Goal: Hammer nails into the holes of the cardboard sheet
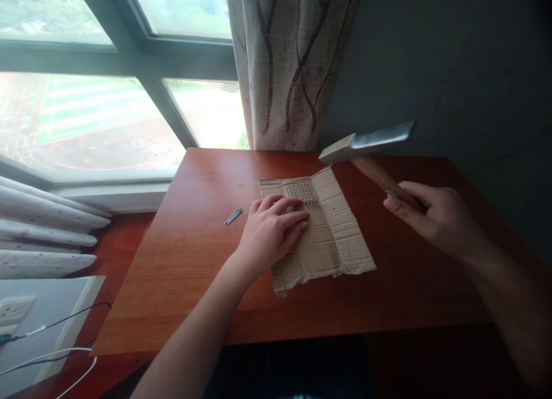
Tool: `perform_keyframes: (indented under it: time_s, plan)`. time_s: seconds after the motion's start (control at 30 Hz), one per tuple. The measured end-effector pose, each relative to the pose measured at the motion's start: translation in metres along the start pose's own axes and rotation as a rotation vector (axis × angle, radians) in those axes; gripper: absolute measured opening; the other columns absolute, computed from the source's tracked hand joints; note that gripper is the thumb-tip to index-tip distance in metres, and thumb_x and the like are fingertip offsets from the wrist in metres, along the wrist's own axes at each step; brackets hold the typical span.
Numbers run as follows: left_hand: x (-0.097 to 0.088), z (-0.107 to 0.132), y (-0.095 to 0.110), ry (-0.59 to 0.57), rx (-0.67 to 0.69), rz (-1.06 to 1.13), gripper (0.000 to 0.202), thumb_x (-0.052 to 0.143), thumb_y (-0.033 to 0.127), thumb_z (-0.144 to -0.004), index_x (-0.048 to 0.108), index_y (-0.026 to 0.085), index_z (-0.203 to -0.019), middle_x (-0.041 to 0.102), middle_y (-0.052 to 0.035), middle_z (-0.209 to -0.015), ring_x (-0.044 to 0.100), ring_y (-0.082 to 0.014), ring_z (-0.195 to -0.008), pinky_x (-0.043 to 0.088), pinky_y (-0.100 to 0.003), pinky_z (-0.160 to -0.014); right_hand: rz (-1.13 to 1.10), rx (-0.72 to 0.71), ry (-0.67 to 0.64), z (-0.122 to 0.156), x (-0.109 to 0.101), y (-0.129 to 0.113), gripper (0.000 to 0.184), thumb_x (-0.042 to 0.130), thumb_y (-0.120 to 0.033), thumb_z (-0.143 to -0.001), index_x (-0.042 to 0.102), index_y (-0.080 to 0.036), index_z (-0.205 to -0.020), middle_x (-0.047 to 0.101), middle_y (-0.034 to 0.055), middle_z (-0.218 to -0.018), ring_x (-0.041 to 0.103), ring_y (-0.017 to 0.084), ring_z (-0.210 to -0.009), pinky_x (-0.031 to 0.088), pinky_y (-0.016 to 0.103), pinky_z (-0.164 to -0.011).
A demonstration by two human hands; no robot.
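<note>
My right hand (444, 218) is wrapped round the wooden handle of a hammer (379, 177). The hammer's metal head is raised above the far right part of the cardboard. A creased piece of cardboard (319, 244) lies on the table, with a grid of small dark holes near its far edge. Just in front of these holes is a short row of nails (311, 202). My left hand (273, 226) rests on the cardboard beside that row, thumb and index finger drawn together. Whatever is between those fingertips is too small to make out.
A small bundle of loose nails (233, 216) lies on the wooden table (185, 272), left of the cardboard. Behind the table are a window (95, 117), a patterned curtain (297, 71) and a dark wall. Cables (56, 318) run from a wall socket (16, 310) at lower left.
</note>
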State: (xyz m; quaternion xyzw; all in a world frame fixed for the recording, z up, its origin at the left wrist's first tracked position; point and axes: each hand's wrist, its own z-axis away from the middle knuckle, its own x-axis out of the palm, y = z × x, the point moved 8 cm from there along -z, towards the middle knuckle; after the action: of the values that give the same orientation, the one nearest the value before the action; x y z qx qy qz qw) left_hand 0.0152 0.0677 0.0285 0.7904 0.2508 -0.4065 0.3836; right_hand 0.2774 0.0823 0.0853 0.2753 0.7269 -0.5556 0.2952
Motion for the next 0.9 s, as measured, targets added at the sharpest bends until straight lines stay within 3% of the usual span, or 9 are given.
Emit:
perform_keyframes:
  time_s: [0.13,0.2,0.3,0.47,0.9]
  plan:
    - [0.000,0.000,0.000,0.001,0.000,0.005,0.025,0.056,0.038,-0.102,0.076,0.032,-0.116,0.070,-0.0007,-0.135,0.057,-0.0292,-0.124,0.043,-0.049,-0.099,-0.391,0.027,0.277,-0.004,0.010,0.029,0.044,0.071,-0.053,-0.089,0.051,-0.023,-0.064,0.041,-0.0035,-0.053,0.037,0.011,-0.046,0.027,0.030,-0.044]
    - [0.000,0.000,0.000,0.002,-0.003,0.004,0.025,0.056,0.038,-0.102,0.076,0.033,-0.116,0.070,-0.0009,-0.135,0.057,-0.0296,-0.124,0.043,-0.050,-0.099,-0.602,-0.002,0.328,-0.012,0.025,0.040,0.055,0.065,-0.056,-0.093,0.040,-0.023,-0.057,0.034,-0.0046,-0.048,0.033,0.010,-0.042,0.024,0.029,-0.042]
    - [0.000,0.000,0.000,0.001,-0.009,0.006,0.025,0.057,0.037,-0.101,0.076,0.033,-0.117,0.070,-0.0013,-0.135,0.057,-0.0299,-0.124,0.043,-0.050,-0.098,-0.800,-0.050,0.419,-0.024,0.038,0.050,0.059,0.064,-0.057,-0.094,0.034,-0.022,-0.056,0.029,-0.0068,-0.045,0.029,0.008,-0.037,0.021,0.027,-0.038]
    - [-0.001,0.000,0.000,-0.007,-0.009,0.011,0.026,0.057,0.036,-0.101,0.076,0.032,-0.117,0.070,-0.0015,-0.135,0.057,-0.0299,-0.125,0.044,-0.050,-0.099,-0.786,-0.016,0.544,-0.034,0.043,0.067,0.066,0.067,-0.064,-0.088,0.030,-0.023,-0.053,0.027,-0.0075,-0.043,0.028,0.007,-0.035,0.019,0.026,-0.034]
    - [-0.001,0.000,0.000,-0.015,-0.011,0.015,0.025,0.057,0.036,-0.101,0.076,0.032,-0.117,0.070,-0.0029,-0.136,0.057,-0.0301,-0.125,0.044,-0.051,-0.100,-0.771,0.104,0.527,-0.036,0.055,0.082,0.067,0.067,-0.070,-0.084,0.029,-0.024,-0.054,0.026,-0.0068,-0.045,0.027,0.007,-0.036,0.021,0.026,-0.034]
